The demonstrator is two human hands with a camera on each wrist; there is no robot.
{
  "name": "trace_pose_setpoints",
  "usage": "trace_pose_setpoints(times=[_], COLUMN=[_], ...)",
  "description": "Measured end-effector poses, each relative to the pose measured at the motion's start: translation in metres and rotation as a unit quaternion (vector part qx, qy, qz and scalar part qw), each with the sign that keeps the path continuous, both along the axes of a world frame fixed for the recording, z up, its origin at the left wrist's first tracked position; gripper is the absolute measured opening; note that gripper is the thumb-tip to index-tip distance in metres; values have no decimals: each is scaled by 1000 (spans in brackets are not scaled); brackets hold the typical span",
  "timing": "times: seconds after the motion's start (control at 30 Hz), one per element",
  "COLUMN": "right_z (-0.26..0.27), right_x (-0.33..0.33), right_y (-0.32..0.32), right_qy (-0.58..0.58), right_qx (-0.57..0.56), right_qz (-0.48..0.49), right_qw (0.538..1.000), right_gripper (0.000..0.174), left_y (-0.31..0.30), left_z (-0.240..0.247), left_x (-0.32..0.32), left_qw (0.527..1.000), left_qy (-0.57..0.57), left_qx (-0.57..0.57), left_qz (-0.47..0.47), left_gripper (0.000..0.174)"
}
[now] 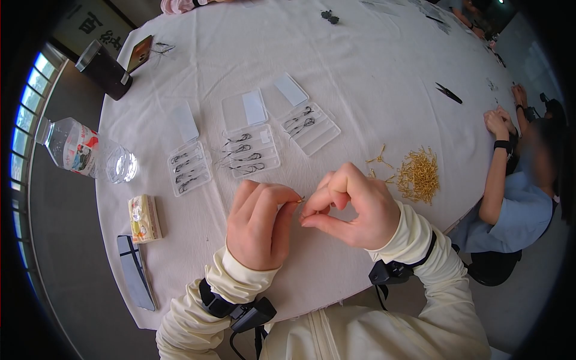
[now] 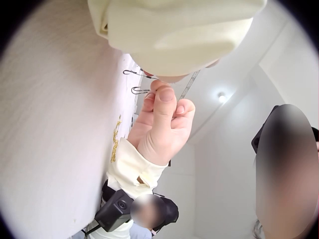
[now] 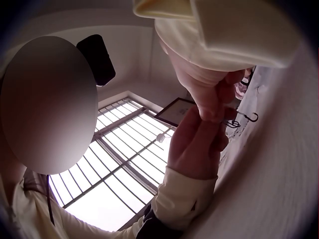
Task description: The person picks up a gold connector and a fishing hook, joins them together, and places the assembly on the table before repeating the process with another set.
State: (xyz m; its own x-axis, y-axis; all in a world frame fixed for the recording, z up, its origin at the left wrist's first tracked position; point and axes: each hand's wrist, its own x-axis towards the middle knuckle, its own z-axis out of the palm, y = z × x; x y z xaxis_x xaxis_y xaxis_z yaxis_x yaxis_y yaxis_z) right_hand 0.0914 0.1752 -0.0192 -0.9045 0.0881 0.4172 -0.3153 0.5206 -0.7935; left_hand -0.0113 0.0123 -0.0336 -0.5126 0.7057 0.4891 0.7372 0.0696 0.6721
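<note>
At the table's near side, the thumb and fingertips of my left hand (image 1: 259,225) pinch a tiny gold piece (image 1: 301,200). Fingers curled, my right hand (image 1: 354,207) brings thumb and forefinger together right beside it. Dark fishing hooks (image 2: 139,90) hang below the meeting fingertips in the left wrist view. One curved hook (image 3: 251,117) also shows under the hands in the right wrist view. What exactly my right fingertips pinch is covered by the fingers. A loose pile of small gold metal fittings (image 1: 418,175) lies right of my right hand.
Beyond the hands stand three open clear cases, including a middle case (image 1: 258,153) with several hook rigs. A water bottle (image 1: 84,150), tissue pack (image 1: 144,219) and dark tumbler (image 1: 105,71) are at left. Small scissors (image 1: 449,93) lie far right; another person (image 1: 510,198) sits there.
</note>
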Motion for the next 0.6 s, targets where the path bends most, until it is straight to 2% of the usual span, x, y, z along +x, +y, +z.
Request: trace_pose_setpoints(times=[0.27,0.37,0.47,0.53,0.6], right_z=[-1,5,6,7,9], right_x=[0,-1,0,0,-1], right_y=[1,2,5,7,10], right_qy=[13,-24,-22,-46,-54], right_qx=[13,4,21,-1,-21], right_qz=[-23,-28,-36,-26,-13], right_qw=[1000,999,999,999,998], right_gripper=[36,37,31,18,16], left_y=[0,0,-1,-1,-1], left_z=[1,1,2,2,4], left_x=[-1,-2,-2,-3,-4], left_qw=[1000,999,998,998,999], left_qy=[13,49,58,54,40], left_qx=[0,6,2,-1,-2], left_qz=[-6,-13,-16,-20,-34], left_gripper=[21,22,24,26,21])
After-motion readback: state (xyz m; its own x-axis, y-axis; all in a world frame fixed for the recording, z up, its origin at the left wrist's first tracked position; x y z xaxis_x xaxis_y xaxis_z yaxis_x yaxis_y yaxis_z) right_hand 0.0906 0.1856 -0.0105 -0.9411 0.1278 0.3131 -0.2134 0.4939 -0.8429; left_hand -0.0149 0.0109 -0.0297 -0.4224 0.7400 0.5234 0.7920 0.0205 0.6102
